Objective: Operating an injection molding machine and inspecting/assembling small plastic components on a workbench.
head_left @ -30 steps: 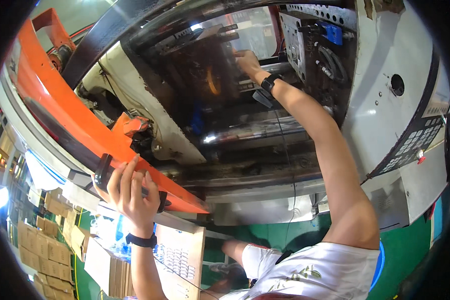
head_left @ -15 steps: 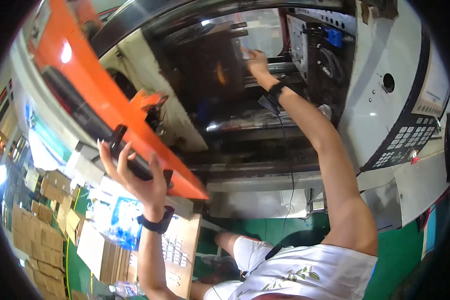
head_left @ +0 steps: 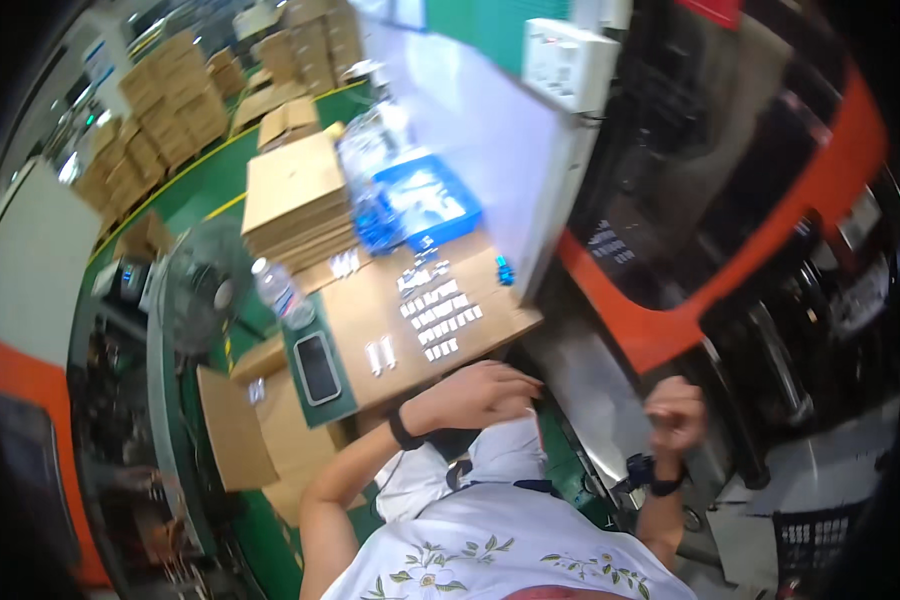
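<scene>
My left hand (head_left: pixel 482 393) hovers just in front of the table's near edge, palm down, its fingers stretched out and nothing visible in them. To its right, near the orange machine door (head_left: pixel 660 340), my right hand (head_left: pixel 676 412) is raised with curled fingers. Blur and the fingers themselves hide whatever it may hold. On the wooden table (head_left: pixel 355 300), small white parts (head_left: pixel 445 318) lie in several rows, and two longer white pieces (head_left: pixel 381 355) lie apart at the left. Small blue pieces (head_left: pixel 505 270) are at the table's right side.
At the table's back stands a blue tray (head_left: pixel 475 215) with white pieces inside. A phone (head_left: pixel 317 368) lies on a green mat, beside a plastic bottle (head_left: pixel 283 292). Stacked cardboard (head_left: pixel 295 195), a fan (head_left: pixel 202 282) and an open carton (head_left: pixel 235 425) are at the left.
The view has swung from the machine's opening to the table. My right hand has come out of the machine, and my left hand has left the black door handle.
</scene>
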Motion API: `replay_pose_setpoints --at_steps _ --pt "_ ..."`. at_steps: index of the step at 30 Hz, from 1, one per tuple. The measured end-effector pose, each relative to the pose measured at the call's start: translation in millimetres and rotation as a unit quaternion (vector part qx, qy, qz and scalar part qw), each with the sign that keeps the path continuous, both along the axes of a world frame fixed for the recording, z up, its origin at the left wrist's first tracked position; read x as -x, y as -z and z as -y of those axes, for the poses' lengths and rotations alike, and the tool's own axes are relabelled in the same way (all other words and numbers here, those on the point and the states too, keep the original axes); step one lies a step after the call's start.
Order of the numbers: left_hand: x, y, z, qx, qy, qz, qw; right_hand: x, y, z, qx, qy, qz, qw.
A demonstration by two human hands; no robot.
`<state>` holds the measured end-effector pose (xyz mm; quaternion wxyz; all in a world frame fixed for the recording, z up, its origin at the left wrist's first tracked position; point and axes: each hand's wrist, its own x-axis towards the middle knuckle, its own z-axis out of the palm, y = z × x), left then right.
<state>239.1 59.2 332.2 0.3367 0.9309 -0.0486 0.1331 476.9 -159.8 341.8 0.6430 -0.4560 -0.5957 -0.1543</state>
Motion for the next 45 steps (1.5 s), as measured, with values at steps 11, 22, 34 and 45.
replay_pose_setpoints --at_steps 11,22,34,45 --pt "215 121 -42 0.023 -0.507 -0.016 0.861 126 127 -197 0.418 -0.296 0.190 0.838" --pt "181 159 -129 -0.329 -0.326 -0.075 0.883 193 174 -342 0.264 -0.206 0.598 0.728" --pt "182 186 -139 -0.365 -0.317 -0.212 0.849 196 169 -355 0.199 -0.243 0.667 0.676" --pt "174 143 -66 0.365 -0.482 0.090 0.791 191 140 -267 0.415 -0.319 -0.004 0.852"
